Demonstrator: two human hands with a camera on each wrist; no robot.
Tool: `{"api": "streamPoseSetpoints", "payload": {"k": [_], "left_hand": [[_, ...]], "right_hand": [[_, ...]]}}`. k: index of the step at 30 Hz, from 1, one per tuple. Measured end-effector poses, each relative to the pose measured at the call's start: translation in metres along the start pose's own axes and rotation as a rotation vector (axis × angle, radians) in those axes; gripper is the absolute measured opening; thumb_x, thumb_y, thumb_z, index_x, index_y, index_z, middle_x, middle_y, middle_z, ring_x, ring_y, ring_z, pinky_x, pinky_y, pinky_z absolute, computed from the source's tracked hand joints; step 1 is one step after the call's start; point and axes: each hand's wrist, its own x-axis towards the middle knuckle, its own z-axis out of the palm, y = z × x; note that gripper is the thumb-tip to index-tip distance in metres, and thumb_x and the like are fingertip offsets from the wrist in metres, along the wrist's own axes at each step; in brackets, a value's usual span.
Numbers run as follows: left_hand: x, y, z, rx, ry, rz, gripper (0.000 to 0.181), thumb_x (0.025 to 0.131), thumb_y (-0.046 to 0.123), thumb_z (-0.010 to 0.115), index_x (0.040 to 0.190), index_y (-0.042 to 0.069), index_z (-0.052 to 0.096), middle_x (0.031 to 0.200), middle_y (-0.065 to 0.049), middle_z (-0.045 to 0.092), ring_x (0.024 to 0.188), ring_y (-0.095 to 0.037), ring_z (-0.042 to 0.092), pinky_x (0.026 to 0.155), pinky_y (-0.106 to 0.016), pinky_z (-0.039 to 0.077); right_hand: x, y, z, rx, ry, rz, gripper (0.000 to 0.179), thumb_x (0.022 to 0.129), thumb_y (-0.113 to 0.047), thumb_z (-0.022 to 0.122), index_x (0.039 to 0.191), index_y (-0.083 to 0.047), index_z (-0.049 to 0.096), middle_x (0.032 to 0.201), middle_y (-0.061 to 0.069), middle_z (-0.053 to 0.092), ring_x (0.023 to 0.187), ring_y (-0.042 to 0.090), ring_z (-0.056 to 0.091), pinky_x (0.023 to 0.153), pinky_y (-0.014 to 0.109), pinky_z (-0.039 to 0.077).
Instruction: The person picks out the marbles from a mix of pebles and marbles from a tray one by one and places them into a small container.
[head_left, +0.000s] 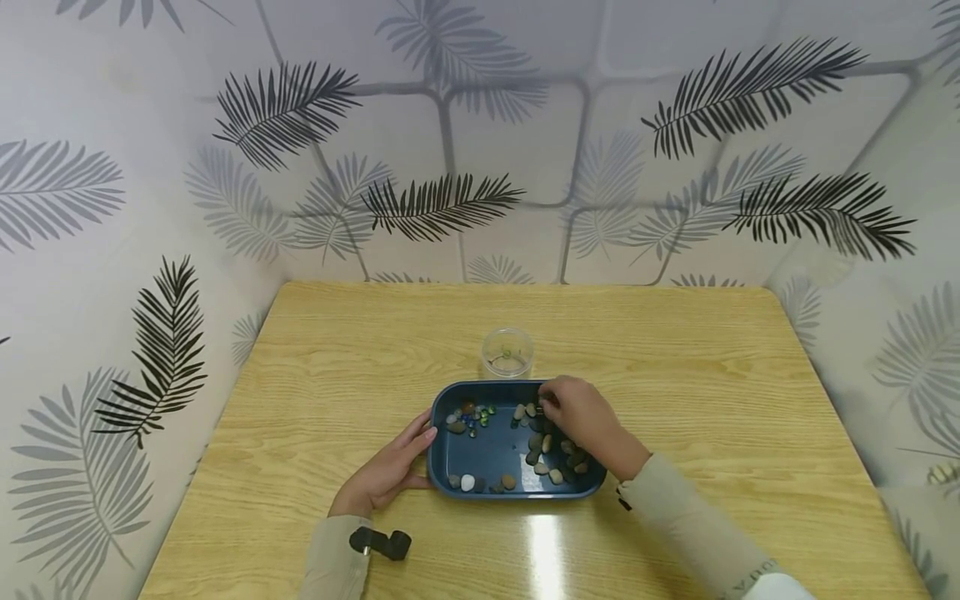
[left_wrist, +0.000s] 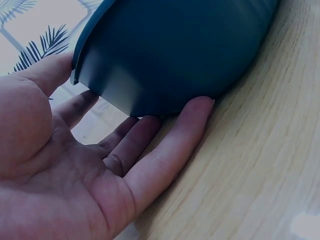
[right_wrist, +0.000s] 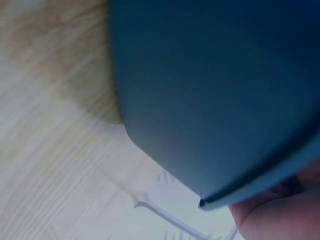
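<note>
A dark blue tray (head_left: pixel 480 454) with rounded corners sits on the table, holding stones in separate groups. My left hand (head_left: pixel 386 471) rests against its left end. In the left wrist view, the left fingers (left_wrist: pixel 170 155) touch the outer wall from below, and the thumb lies at the rim. Over the tray's back right corner, my right hand (head_left: pixel 585 417) reaches in with bent fingers, close to pale and dark pebbles (head_left: pixel 536 442). Whether a pebble is between those fingertips is unclear. The right wrist view shows mostly the tray's outer wall (right_wrist: pixel 200 100), covering most of that hand.
Behind the tray stands a clear round cup (head_left: pixel 507 353) with a few small green bits inside. Glassy green and blue pieces (head_left: pixel 483 414) lie in the tray's back left. A white stone (head_left: pixel 468 482) lies among others along the front wall. Leaf-patterned covering surrounds the wooden table (head_left: pixel 360 342).
</note>
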Motion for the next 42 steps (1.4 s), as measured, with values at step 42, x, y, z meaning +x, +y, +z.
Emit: {"api": "streamPoseSetpoints", "payload": {"k": [42], "left_hand": [[0.01, -0.018, -0.01, -0.009, 0.04, 0.019, 0.056, 0.092, 0.04, 0.043, 0.141, 0.031, 0.017, 0.145, -0.008, 0.012, 0.117, -0.036, 0.038, 0.075, -0.051, 0.047]], "right_hand": [[0.041, -0.01, -0.034, 0.179, 0.075, -0.038, 0.016, 0.083, -0.017, 0.063, 0.096, -0.009, 0.066, 0.087, 0.0, 0.063, 0.075, 0.009, 0.058, 0.066, 0.027, 0.051]]}}
